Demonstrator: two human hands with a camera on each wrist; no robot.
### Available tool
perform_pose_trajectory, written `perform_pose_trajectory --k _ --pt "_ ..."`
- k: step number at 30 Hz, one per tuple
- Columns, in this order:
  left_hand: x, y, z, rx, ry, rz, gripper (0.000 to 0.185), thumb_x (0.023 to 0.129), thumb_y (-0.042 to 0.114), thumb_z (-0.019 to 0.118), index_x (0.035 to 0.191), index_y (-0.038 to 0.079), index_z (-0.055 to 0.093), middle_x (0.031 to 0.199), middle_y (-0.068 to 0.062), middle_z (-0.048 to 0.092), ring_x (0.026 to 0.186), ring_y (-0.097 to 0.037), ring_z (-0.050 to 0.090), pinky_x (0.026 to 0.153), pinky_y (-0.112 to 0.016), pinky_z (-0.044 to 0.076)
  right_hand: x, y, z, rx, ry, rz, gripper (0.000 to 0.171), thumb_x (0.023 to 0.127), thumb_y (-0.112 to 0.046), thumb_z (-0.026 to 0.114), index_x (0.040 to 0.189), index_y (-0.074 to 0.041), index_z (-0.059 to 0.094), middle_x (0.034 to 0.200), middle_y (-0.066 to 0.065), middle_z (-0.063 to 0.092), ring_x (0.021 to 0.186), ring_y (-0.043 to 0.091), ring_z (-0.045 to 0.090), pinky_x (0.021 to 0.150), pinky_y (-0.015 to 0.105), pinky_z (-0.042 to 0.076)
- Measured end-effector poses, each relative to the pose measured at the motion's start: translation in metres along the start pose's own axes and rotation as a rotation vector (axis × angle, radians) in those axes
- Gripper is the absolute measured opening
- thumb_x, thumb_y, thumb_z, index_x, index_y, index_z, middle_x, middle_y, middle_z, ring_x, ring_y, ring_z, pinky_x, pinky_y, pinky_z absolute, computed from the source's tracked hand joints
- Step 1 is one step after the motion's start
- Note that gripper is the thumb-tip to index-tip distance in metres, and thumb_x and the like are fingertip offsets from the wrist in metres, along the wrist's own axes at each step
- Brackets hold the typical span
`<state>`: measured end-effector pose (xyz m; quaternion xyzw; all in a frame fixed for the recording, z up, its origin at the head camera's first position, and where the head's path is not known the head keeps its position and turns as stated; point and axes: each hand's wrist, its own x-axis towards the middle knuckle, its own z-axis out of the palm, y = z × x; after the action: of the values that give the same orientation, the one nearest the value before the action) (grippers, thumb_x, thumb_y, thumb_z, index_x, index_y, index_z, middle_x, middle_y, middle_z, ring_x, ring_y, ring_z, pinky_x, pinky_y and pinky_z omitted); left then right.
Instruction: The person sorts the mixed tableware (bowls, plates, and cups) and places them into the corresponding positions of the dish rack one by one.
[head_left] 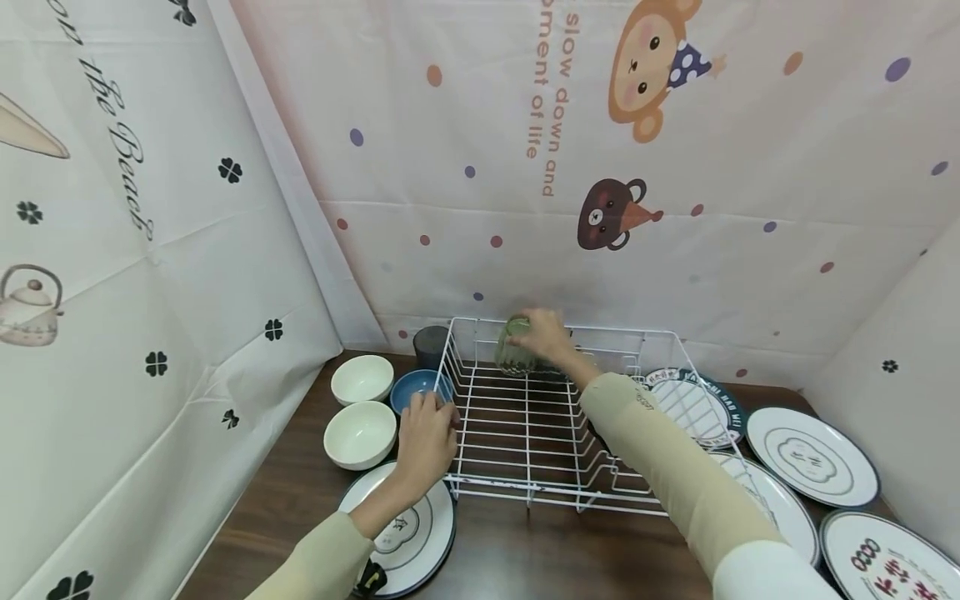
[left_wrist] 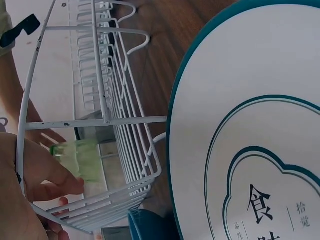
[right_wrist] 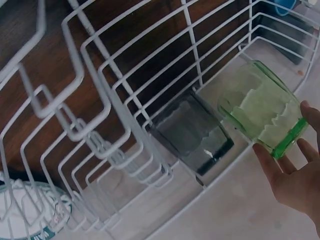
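The green glass (head_left: 514,345) is held by the right hand (head_left: 546,333) at the far edge of the wire rack (head_left: 555,492), inside it and close against the back rail; the fingers (right_wrist: 267,161) are curled round the glass at its rim end, as the right wrist view shows, so that the body of the glass points down toward the rack floor. It appears to be gripped from the rim so that it can be set upside down, though whether it already rests on the wires cannot be told. Just beside it, a grey glass (right_wrist: 192,132) lies in the same back row, seemingly placed there so that the glasses stand together in one line.

The left hand (head_left: 426,440) is laid on the near left corner of the rack, its fingers bent over the top rail; the rack is probably being steadied against sliding on the wooden table (head_left: 525,550) while the other arm reaches across it.

Left of the rack, two white bowls (head_left: 360,433), a blue bowl (head_left: 414,387) and a dark cup (head_left: 429,343) are grouped close together; a plate (head_left: 420,533) lies under the left wrist; more plates (head_left: 810,454) are spread along the right side, within reach of the right hand.
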<state>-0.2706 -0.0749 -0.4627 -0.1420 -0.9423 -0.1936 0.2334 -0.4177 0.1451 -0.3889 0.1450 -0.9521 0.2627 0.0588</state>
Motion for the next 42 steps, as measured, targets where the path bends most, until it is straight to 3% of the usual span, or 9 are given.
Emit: perform_pose_trajectory --k 6,18,28,33,42 --pt "0.002 0.004 0.001 -0.018 0.007 -0.008 0.007 0.079 0.002 0.076 0.080 0.009 0.074 0.083 -0.006 0.058 0.084 -0.021 0.043 0.068 -0.031 0.030 -0.006 0.006 0.010 -0.064 -0.031 0.028 0.053 0.090 -0.023 0.078 0.136 0.000 0.062 0.132 0.021 0.067 0.106 0.035 0.068 0.086 0.046 0.058" --pt "0.000 0.006 -0.002 -0.028 0.007 -0.023 0.010 0.080 0.003 0.076 0.075 0.011 0.072 0.080 -0.005 0.057 0.081 -0.020 0.042 0.068 -0.030 0.030 -0.005 0.011 0.025 -0.128 -0.019 0.028 0.051 0.094 -0.025 0.074 0.137 0.000 0.060 0.140 0.023 0.061 0.126 0.042 0.060 0.099 0.053 0.054" --pt "-0.002 0.007 -0.002 -0.022 0.007 -0.028 0.010 0.080 0.004 0.076 0.076 0.012 0.073 0.079 -0.004 0.057 0.081 -0.019 0.042 0.068 -0.029 0.030 0.001 0.006 0.036 -0.213 0.057 0.021 0.035 0.092 -0.027 0.076 0.122 -0.010 0.074 0.131 0.016 0.067 0.123 0.036 0.062 0.092 0.049 0.058" --pt "-0.002 0.006 -0.002 -0.021 0.011 -0.023 0.009 0.080 0.003 0.076 0.076 0.011 0.073 0.079 -0.004 0.057 0.081 -0.019 0.042 0.068 -0.029 0.030 0.001 0.005 0.034 -0.243 0.012 0.010 0.033 0.094 -0.025 0.075 0.124 -0.010 0.073 0.123 0.014 0.070 0.114 0.033 0.066 0.088 0.047 0.059" --pt "-0.001 0.003 0.000 -0.021 0.009 -0.033 0.009 0.079 0.004 0.075 0.075 0.011 0.073 0.078 -0.004 0.057 0.080 -0.019 0.041 0.067 -0.029 0.031 -0.001 0.007 0.035 -0.200 -0.039 0.000 0.043 0.091 -0.014 0.076 0.132 -0.005 0.067 0.138 0.023 0.058 0.126 0.039 0.059 0.092 0.050 0.059"
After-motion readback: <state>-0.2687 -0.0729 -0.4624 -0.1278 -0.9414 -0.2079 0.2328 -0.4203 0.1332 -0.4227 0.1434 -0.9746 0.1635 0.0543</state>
